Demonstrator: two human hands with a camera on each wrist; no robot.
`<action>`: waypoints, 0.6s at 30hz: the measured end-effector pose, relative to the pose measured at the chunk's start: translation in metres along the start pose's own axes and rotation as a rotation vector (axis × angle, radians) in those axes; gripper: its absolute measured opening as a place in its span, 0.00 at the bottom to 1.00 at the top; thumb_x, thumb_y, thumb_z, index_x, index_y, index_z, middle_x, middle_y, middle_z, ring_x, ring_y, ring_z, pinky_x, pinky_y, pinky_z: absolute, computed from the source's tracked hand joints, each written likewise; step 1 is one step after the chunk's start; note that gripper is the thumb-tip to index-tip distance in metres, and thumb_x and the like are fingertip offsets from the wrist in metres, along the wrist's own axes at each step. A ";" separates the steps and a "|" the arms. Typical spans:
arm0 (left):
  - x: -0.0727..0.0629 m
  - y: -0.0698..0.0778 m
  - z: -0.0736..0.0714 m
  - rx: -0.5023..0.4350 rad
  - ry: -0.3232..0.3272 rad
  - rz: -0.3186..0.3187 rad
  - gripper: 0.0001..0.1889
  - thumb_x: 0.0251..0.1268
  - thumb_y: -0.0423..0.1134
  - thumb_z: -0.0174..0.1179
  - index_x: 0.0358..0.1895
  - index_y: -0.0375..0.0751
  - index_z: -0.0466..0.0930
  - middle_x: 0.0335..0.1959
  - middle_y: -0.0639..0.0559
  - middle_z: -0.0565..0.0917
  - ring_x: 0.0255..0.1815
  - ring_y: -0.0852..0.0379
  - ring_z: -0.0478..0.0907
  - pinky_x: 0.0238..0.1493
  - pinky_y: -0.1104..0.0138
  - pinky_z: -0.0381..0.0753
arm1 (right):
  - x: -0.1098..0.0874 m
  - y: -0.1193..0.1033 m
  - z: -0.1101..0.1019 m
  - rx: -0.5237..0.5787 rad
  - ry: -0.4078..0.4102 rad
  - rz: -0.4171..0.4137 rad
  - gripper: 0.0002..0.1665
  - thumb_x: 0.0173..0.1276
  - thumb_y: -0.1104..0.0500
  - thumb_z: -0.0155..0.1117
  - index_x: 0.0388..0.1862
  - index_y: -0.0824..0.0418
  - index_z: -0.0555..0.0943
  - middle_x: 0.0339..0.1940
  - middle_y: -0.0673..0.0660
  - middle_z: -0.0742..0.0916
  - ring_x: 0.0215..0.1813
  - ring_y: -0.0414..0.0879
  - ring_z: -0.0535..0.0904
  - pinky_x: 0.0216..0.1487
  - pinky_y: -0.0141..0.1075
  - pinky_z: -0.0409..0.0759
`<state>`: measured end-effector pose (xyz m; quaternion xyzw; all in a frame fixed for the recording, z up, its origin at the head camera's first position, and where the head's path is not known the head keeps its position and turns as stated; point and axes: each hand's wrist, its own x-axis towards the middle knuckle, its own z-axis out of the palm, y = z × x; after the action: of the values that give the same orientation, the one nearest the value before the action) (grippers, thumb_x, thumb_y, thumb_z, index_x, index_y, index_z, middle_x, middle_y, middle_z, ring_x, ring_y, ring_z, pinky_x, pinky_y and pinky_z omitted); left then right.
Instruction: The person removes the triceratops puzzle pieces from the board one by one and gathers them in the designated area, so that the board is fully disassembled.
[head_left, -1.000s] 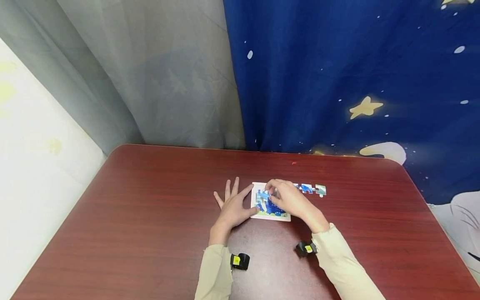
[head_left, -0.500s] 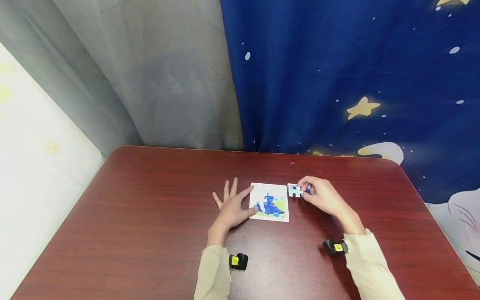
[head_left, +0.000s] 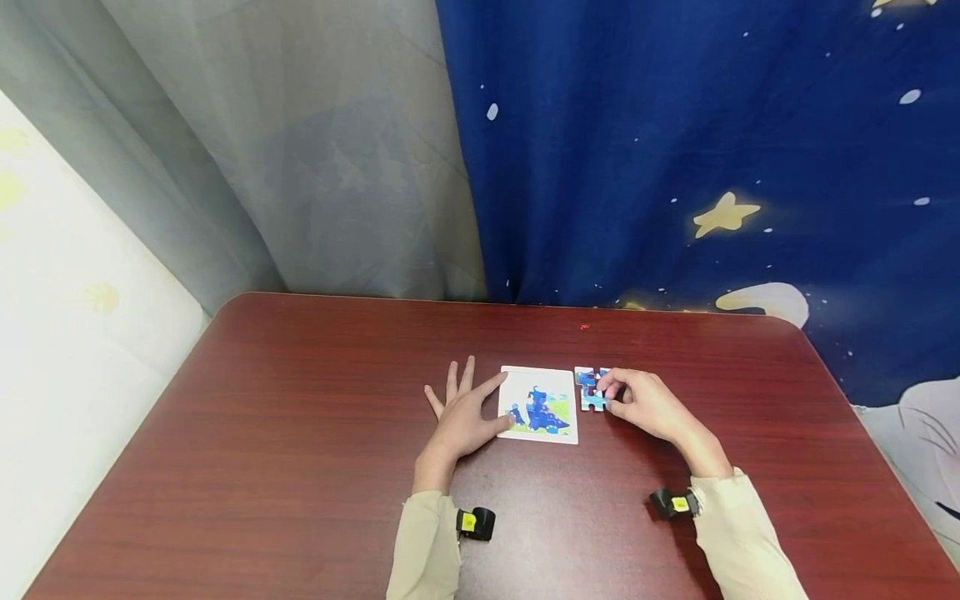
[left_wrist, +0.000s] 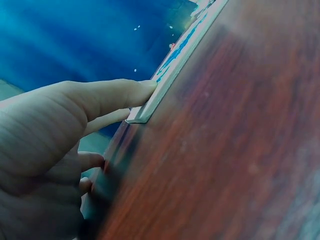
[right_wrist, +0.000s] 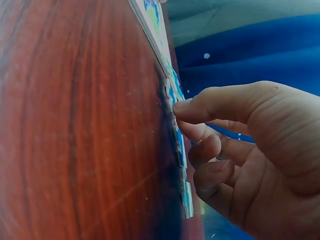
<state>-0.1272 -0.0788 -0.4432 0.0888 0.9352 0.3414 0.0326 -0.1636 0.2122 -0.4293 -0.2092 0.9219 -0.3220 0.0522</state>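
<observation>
Head view shows the right hand (head_left: 643,405) with thumb and curled fingers pinching a loose puzzle piece (head_left: 592,401) against the red-brown table (head_left: 300,433); the piece lies flat or nearly so under the fingertips, just to the right of the white puzzle board (head_left: 539,404) and close below another loose piece (head_left: 587,377) that sits at the board's far right corner; whether the two pieces touch I cannot tell. Right wrist view confirms the pinch, the thumb (right_wrist: 210,106) bearing on the edge of a row of pieces seen edge-on.

Half a second ago that hand was higher up by the far piece, holding it near the board's top corner; a second ago it was over the board itself, working among its blue pieces, and a short row of pieces lay to the right; so the hand has come off the board and drawn toward the body, and the pieces beside it now number fewer in view, the rest likely hidden under the fingers.

Further left, the left hand (head_left: 467,410) lies spread and flat on the table, thumb tip (left_wrist: 142,90) touching the board's left edge and holding nothing; its pose is unchanged; behind the table hang a grey curtain (head_left: 300,150) and a blue star-patterned cloth (head_left: 712,150).
</observation>
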 end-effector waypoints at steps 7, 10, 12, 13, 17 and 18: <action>0.000 0.000 0.000 -0.003 0.000 -0.005 0.34 0.50 0.50 0.66 0.66 0.56 0.69 0.74 0.41 0.46 0.73 0.40 0.31 0.56 0.34 0.20 | 0.002 -0.001 0.004 -0.007 -0.005 -0.025 0.10 0.53 0.70 0.64 0.35 0.62 0.80 0.25 0.48 0.78 0.23 0.40 0.70 0.27 0.32 0.71; 0.000 0.000 0.000 -0.005 -0.004 -0.007 0.34 0.50 0.50 0.66 0.66 0.56 0.69 0.74 0.41 0.46 0.73 0.41 0.31 0.56 0.34 0.20 | 0.001 -0.002 0.004 -0.013 -0.011 -0.020 0.10 0.52 0.70 0.65 0.34 0.61 0.79 0.25 0.48 0.77 0.23 0.40 0.69 0.28 0.32 0.70; -0.001 0.000 0.001 -0.004 -0.007 -0.007 0.35 0.51 0.50 0.66 0.66 0.56 0.69 0.74 0.41 0.46 0.73 0.41 0.30 0.56 0.34 0.19 | 0.001 -0.001 0.005 -0.015 -0.014 -0.015 0.10 0.52 0.70 0.64 0.34 0.61 0.79 0.25 0.49 0.77 0.23 0.40 0.69 0.28 0.32 0.70; -0.001 0.000 0.001 -0.002 -0.008 -0.007 0.35 0.50 0.50 0.66 0.66 0.56 0.69 0.74 0.41 0.45 0.73 0.41 0.30 0.56 0.34 0.19 | 0.002 -0.001 0.005 -0.012 -0.017 -0.012 0.10 0.52 0.70 0.65 0.34 0.61 0.79 0.25 0.49 0.77 0.24 0.40 0.69 0.28 0.32 0.70; 0.000 0.000 0.002 0.002 -0.003 -0.005 0.35 0.50 0.50 0.66 0.66 0.56 0.69 0.74 0.41 0.46 0.73 0.41 0.31 0.56 0.34 0.20 | 0.004 -0.002 0.004 0.001 -0.031 0.006 0.10 0.52 0.71 0.65 0.34 0.62 0.79 0.25 0.50 0.77 0.24 0.42 0.69 0.27 0.32 0.70; 0.000 0.000 0.002 0.004 -0.002 -0.004 0.35 0.50 0.50 0.66 0.66 0.56 0.69 0.74 0.41 0.46 0.73 0.41 0.31 0.56 0.34 0.20 | 0.005 -0.002 0.003 0.006 -0.036 0.012 0.10 0.52 0.71 0.65 0.34 0.62 0.79 0.25 0.51 0.77 0.24 0.42 0.69 0.27 0.32 0.70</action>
<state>-0.1274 -0.0778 -0.4446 0.0872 0.9360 0.3392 0.0339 -0.1664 0.2068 -0.4306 -0.2092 0.9210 -0.3206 0.0714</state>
